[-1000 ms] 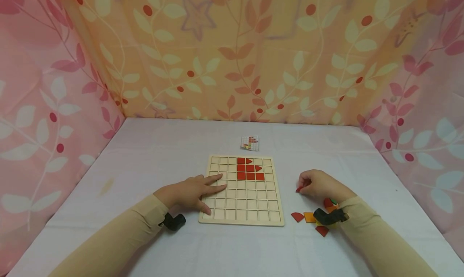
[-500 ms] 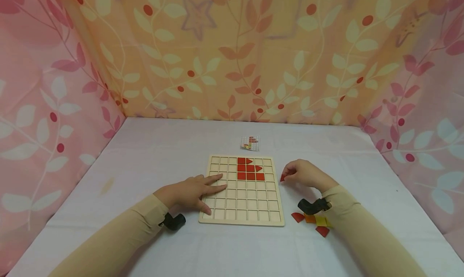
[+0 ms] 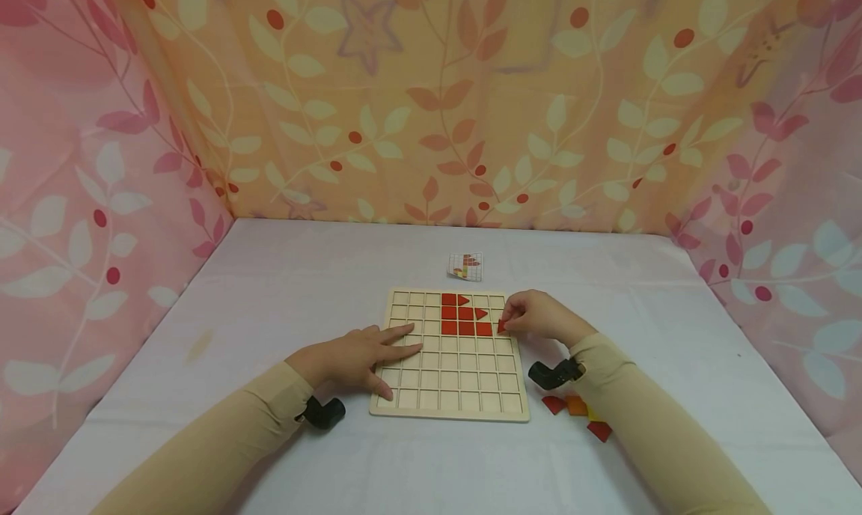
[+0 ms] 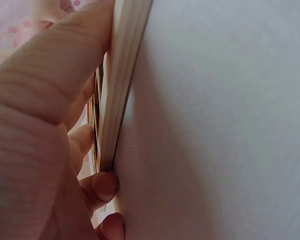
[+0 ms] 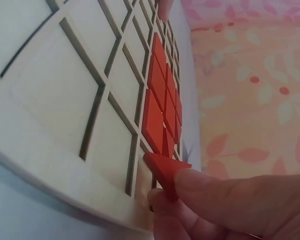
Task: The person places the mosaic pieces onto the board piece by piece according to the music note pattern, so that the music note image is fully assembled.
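Note:
A wooden grid board point(image 3: 431, 380) lies on the table, with red square tiles point(image 3: 466, 328) and two red triangles point(image 3: 481, 314) set in its upper cells. My left hand point(image 3: 357, 356) rests on the board's left side, fingers spread; in the left wrist view the thumb point(image 4: 55, 60) lies against the wooden edge point(image 4: 122, 75). Between thumb and fingers my right hand point(image 3: 539, 317) pinches a red triangle tile point(image 5: 165, 170), over the board's right edge. In the right wrist view the tile is close to the end of the lowest red row and looks tilted.
Loose tiles lie right of the board: a red quarter-round one point(image 3: 554, 404), an orange one point(image 3: 575, 405) and another red one point(image 3: 598, 431), partly under the right forearm. A small printed pattern card point(image 3: 466, 266) lies behind the board. Patterned curtains point(image 3: 431, 103) surround the white table.
My right hand has moved left from beside the loose tiles to the board's right edge, carrying the red triangle tile. The left hand has stayed in place.

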`<state>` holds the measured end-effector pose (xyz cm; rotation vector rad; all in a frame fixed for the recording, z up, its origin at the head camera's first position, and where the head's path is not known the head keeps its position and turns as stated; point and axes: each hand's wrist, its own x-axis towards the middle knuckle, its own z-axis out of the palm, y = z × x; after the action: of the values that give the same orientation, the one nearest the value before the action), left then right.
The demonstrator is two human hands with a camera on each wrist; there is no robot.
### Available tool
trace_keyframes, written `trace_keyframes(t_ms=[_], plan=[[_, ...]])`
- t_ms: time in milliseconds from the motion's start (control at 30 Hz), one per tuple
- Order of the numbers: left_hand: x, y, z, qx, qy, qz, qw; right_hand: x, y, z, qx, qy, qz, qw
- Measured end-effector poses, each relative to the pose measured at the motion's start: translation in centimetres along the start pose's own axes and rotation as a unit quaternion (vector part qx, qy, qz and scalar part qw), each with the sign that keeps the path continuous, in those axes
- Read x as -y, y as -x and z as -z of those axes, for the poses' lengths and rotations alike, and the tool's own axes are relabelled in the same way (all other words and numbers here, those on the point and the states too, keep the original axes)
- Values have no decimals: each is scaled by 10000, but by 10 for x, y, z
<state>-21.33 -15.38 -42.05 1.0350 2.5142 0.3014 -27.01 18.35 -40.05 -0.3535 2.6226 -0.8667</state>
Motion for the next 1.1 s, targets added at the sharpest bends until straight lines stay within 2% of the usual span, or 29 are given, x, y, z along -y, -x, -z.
trace_keyframes(t_ms=[433, 833, 1100], plan=[[3, -2, -2, -2, -1, -17, 10000, 2, -7, -5, 145, -38, -150, 9998], [2, -2, -1, 9, -1, 10, 10000, 5, -7, -8, 7, 236, -51, 9997], [2, -2, -1, 10, -19, -47, 10000, 5, -3, -4, 101, 295, 9, 9995]])
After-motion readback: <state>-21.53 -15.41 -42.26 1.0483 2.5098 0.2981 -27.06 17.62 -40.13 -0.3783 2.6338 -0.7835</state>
